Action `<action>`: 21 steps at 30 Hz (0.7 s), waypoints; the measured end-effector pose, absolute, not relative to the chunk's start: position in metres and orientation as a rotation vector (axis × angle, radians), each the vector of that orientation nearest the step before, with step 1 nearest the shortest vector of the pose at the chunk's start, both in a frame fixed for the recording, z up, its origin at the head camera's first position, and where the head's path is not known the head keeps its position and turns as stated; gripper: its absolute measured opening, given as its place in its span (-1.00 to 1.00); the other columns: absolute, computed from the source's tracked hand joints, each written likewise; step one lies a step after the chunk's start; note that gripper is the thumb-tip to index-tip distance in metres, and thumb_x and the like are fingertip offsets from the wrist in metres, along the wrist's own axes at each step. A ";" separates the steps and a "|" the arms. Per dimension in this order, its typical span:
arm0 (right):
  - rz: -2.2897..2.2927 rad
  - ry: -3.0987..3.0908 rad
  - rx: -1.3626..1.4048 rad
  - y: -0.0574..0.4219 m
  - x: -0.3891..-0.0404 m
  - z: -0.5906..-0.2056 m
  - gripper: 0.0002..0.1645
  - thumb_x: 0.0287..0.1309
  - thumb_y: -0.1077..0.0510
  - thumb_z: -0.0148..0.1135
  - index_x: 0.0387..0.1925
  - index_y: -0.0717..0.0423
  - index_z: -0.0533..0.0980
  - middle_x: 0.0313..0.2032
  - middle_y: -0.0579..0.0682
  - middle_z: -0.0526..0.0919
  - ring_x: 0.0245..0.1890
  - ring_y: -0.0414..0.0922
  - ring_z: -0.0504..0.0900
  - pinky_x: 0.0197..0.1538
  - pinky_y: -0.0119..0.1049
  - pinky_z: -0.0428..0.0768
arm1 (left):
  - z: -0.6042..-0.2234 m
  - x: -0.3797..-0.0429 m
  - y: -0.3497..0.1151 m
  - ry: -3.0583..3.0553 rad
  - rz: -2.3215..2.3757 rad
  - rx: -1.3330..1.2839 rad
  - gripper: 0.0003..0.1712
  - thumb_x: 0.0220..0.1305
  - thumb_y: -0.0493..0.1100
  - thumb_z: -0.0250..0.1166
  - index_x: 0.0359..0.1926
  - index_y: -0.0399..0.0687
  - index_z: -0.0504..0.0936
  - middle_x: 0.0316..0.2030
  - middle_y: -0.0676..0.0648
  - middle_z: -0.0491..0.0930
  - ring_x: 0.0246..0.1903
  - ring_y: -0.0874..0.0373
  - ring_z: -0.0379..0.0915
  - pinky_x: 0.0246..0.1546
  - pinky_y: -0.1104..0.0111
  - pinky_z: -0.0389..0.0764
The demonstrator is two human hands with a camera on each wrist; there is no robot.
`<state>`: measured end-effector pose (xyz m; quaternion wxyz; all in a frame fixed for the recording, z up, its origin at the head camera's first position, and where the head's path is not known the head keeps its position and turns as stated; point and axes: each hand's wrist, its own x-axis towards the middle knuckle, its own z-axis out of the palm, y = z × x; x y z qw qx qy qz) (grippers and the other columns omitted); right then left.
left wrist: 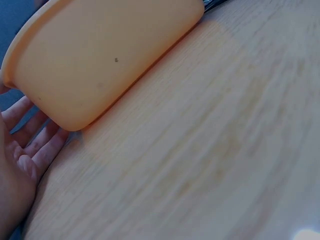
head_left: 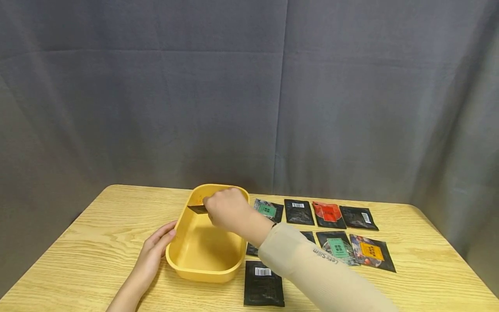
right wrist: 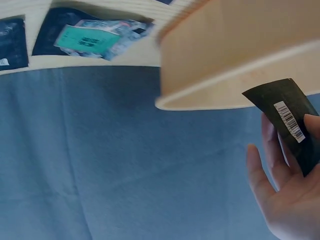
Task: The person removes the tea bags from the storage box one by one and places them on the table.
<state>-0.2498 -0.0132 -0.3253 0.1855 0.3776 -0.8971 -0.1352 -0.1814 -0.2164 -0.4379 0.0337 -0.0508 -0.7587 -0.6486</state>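
Observation:
A yellow plastic tub (head_left: pixel 206 275) stands on the table. My left hand (head_left: pixel 153 247) rests against its left outer side, thumb at the rim; in the left wrist view, the fingers (left wrist: pixel 44 146) stretch along the outer wall. Over the inside of the tub's far end, my right hand (head_left: pixel 228 208) pinches a small black packet (head_left: pixel 198 209). The right wrist view shows the packet (right wrist: pixel 280 107) with a white barcode on its face, held between thumb and fingers. The palm covers its lower end.
Several flat packets lie right of the tub, including a red one (head_left: pixel 329 214), a green-labelled one (head_left: pixel 338 248) and an orange-labelled one (head_left: pixel 373 252). A black barcode packet (head_left: pixel 264 286) lies nearest the front. My right forearm partly covers others. A grey curtain (head_left: pixel 218 108) hangs behind the table.

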 end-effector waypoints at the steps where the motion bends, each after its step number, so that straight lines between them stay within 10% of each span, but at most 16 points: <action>1: -0.377 -2.508 1.071 -0.013 -0.247 -0.324 -0.84 0.25 0.09 0.19 -0.46 -0.10 0.59 -0.64 -0.21 0.47 -0.67 -0.23 0.38 -0.65 -0.32 0.37 | -0.438 -0.181 -0.217 -2.334 -1.992 -0.162 -0.44 0.60 -0.01 -0.11 0.41 -0.25 0.29 0.31 -0.24 0.36 0.09 0.43 0.35 0.11 0.36 0.37; 13: -0.268 -2.221 1.207 0.014 -0.213 -0.322 -0.86 0.25 0.12 0.23 -0.42 -0.14 0.63 -0.56 -0.25 0.61 -0.58 -0.25 0.48 -0.53 -0.39 0.32 | -0.438 -0.181 -0.217 -2.324 -1.987 -0.199 -0.45 0.60 -0.03 -0.13 0.41 -0.28 0.28 0.30 -0.27 0.37 0.10 0.37 0.35 0.23 0.00 0.31; 21: -0.170 -2.015 1.297 0.042 -0.202 -0.333 -0.89 0.29 0.10 0.27 -0.25 -0.07 0.70 -0.39 -0.22 0.72 -0.43 -0.26 0.61 -0.41 -0.39 0.41 | -0.438 -0.181 -0.217 -2.325 -1.995 -0.191 -0.45 0.59 -0.04 -0.11 0.40 -0.29 0.29 0.28 -0.28 0.39 0.07 0.38 0.40 0.17 0.13 0.35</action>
